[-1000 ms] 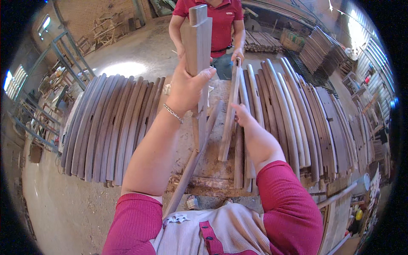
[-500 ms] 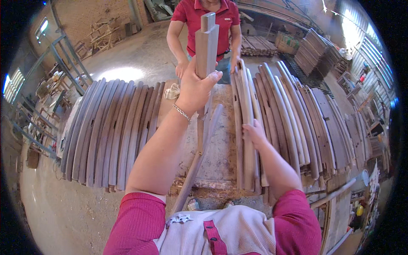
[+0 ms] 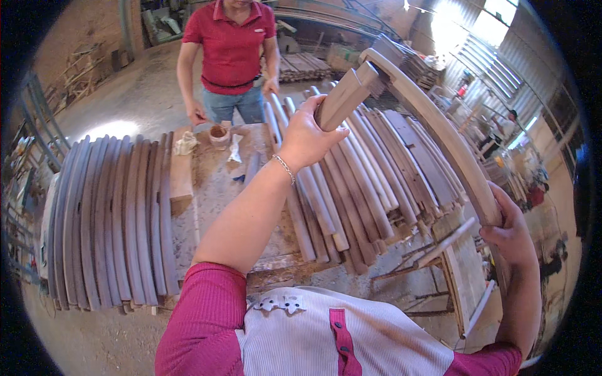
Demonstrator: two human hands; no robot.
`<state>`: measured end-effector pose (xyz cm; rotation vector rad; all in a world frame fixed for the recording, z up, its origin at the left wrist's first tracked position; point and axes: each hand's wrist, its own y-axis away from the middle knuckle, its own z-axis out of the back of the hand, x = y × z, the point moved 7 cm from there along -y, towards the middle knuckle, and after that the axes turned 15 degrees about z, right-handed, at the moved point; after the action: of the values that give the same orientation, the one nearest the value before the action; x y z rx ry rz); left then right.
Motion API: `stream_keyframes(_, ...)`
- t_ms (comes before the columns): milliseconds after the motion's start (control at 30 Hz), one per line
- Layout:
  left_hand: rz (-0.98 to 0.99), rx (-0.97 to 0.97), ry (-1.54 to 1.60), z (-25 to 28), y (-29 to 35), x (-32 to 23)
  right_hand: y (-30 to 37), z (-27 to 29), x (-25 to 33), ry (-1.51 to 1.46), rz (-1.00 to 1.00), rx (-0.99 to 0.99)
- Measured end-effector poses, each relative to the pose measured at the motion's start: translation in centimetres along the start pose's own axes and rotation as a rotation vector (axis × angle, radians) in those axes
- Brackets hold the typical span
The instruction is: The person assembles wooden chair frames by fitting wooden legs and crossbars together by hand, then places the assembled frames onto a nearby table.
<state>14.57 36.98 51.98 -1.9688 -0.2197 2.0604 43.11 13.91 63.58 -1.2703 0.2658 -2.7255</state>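
My left hand (image 3: 307,135) is closed around a thick wooden bar (image 3: 343,103), held up and slanting to the right, with a stepped, narrower end. Over on the right, my right hand (image 3: 509,229) grips the lower part of a long curved wooden rail (image 3: 442,125). The rail's upper end is close to the bar's stepped end; I cannot tell whether they touch. Below the left hand stands a row of curved wooden pieces (image 3: 332,188) on the right part of the worktable (image 3: 213,219). Another row of curved pieces (image 3: 113,219) is on the left.
Across the table stands a person in a red shirt (image 3: 232,47), one hand near a small pot of brown stuff (image 3: 219,137). A crumpled cloth (image 3: 186,145) lies by a pale wooden block (image 3: 182,175). A wooden frame (image 3: 461,291) stands at the lower right.
My right hand has moved from the right-hand row out to the right, now holding a raised curved rail. The bar in my left hand has tilted from upright to the right. The view has turned right.
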Motion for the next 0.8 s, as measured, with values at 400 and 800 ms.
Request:
stream_keyframes(400,-0.033,-0.081,-0.406,-9.1,1.2,2.1,4.9,0.3,5.1,0.607,-0.047,0.058)
stream_keyframes(800,0.057,-0.068,-0.5,-10.9,0.0,3.8,3.6,-3.7,5.2,1.134,-0.068,0.259)
